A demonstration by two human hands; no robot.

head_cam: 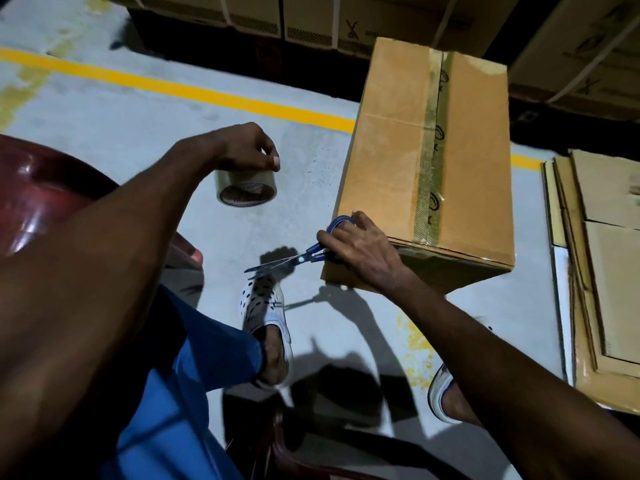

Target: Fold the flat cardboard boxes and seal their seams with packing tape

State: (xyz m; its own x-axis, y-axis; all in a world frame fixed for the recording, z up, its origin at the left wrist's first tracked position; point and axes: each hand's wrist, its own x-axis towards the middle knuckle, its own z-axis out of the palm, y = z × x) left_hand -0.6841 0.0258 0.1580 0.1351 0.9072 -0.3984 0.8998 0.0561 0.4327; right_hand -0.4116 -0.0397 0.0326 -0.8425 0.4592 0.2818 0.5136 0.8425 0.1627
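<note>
A folded cardboard box (391, 143) stands on the grey floor at centre right, with a strip of clear packing tape (431, 150) running along its top seam. My left hand (247, 147) grips a roll of packing tape (244, 188) from above, left of the box and above the floor. My right hand (360, 247) holds blue-handled scissors (294, 259) at the box's near left corner. The blades point left over my foot. A stack of flat cardboard boxes (602, 271) lies on the floor at the right.
A dark red plastic chair (45, 188) is under me at the left. My feet in white shoes (266, 306) rest on the floor below the scissors. Strapped cartons (311, 19) line the back, behind a yellow floor line (173, 84).
</note>
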